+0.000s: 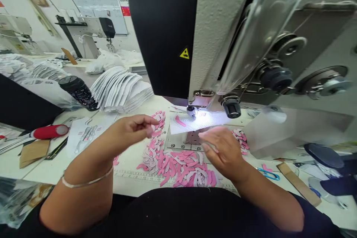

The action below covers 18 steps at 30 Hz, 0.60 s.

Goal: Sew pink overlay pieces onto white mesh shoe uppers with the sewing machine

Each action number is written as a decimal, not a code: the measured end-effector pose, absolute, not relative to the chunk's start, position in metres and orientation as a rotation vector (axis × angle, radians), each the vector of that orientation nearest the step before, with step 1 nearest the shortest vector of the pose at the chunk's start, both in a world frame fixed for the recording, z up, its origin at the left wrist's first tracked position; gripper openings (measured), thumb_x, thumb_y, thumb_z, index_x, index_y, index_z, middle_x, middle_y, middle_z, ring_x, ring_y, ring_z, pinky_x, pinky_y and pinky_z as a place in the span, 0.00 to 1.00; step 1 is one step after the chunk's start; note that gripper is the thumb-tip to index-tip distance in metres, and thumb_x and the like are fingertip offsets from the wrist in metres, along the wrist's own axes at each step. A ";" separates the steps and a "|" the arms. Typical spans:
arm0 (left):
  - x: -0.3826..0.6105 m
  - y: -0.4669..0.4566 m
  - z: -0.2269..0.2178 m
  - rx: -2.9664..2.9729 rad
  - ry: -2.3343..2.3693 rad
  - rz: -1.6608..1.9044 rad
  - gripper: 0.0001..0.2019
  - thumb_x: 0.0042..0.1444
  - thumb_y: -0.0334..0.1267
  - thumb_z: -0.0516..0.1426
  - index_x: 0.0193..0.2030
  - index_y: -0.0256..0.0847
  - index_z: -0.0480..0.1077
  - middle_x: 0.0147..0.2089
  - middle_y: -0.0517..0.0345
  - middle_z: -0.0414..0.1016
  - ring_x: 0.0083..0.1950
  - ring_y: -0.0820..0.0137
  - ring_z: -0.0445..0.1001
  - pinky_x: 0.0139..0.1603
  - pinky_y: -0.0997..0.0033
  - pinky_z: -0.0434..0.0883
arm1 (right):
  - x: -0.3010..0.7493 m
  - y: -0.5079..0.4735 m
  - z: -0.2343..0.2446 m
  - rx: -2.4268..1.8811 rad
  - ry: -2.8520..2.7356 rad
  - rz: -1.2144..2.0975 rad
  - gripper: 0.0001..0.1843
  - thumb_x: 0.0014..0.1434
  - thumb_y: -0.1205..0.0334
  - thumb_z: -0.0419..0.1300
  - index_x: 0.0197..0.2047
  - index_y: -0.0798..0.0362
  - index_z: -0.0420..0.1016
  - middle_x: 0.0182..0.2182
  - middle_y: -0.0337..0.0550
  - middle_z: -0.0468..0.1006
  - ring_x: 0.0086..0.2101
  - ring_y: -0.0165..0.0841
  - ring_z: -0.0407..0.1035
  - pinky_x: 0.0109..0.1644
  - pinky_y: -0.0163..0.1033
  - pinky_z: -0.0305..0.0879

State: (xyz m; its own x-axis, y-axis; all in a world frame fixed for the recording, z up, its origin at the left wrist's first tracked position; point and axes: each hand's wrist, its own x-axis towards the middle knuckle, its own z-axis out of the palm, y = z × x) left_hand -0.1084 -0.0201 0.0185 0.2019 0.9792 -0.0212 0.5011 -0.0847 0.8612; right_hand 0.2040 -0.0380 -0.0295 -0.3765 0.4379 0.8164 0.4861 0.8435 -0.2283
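My left hand hovers over the left end of a heap of small curved pink and white pieces, its fingers curled loosely with a gap between thumb and forefinger. My right hand is closed beside the metal needle plate, fingers pressed together. Whether a piece is in those fingers I cannot make out. Under the lit presser foot of the sewing machine lies a white textured sheet. One curved pink piece rests on that sheet, apart from both hands.
Fanned stacks of white cut panels stand at the back left, near a black patterned bottle. A red-handled tool lies at far left. Blue-handled snips and a brown strip are on the right. The machine head overhangs the work.
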 end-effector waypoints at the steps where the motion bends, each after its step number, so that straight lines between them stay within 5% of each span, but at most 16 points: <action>1: -0.094 -0.030 0.024 1.741 1.277 0.780 0.16 0.55 0.46 0.63 0.49 0.45 0.74 0.34 0.58 0.75 0.34 0.70 0.72 0.32 0.73 0.69 | 0.201 -0.042 -0.027 -0.658 -2.051 0.080 0.13 0.64 0.65 0.60 0.52 0.51 0.72 0.39 0.43 0.78 0.40 0.35 0.72 0.45 0.43 0.69; 5: -0.039 -0.054 0.031 1.873 1.059 0.722 0.08 0.58 0.40 0.61 0.44 0.44 0.69 0.32 0.61 0.72 0.31 0.74 0.70 0.30 0.75 0.68 | 0.192 -0.053 -0.021 -0.678 -2.085 0.600 0.10 0.67 0.54 0.58 0.39 0.52 0.72 0.30 0.37 0.73 0.29 0.27 0.67 0.33 0.33 0.64; 12: -0.012 -0.053 0.024 1.634 1.101 0.804 0.12 0.58 0.48 0.62 0.37 0.41 0.71 0.31 0.59 0.72 0.33 0.71 0.72 0.32 0.72 0.69 | 0.194 -0.048 -0.024 -0.759 -1.905 0.714 0.14 0.67 0.54 0.58 0.31 0.51 0.71 0.24 0.34 0.70 0.26 0.26 0.65 0.30 0.32 0.62; 18: -0.014 -0.041 0.039 1.638 1.279 1.066 0.14 0.55 0.50 0.64 0.37 0.41 0.73 0.30 0.59 0.76 0.33 0.69 0.74 0.35 0.70 0.70 | 0.203 -0.035 -0.022 -0.749 -1.899 0.029 0.04 0.65 0.63 0.59 0.42 0.50 0.75 0.38 0.43 0.78 0.40 0.35 0.72 0.47 0.44 0.69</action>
State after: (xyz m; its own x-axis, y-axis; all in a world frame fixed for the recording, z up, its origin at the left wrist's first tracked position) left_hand -0.0141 -0.0408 0.0393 0.1400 0.9792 0.1468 0.3207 -0.1851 0.9289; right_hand 0.2029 -0.0346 -0.0223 -0.2579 0.5085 0.8215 0.4831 0.8043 -0.3461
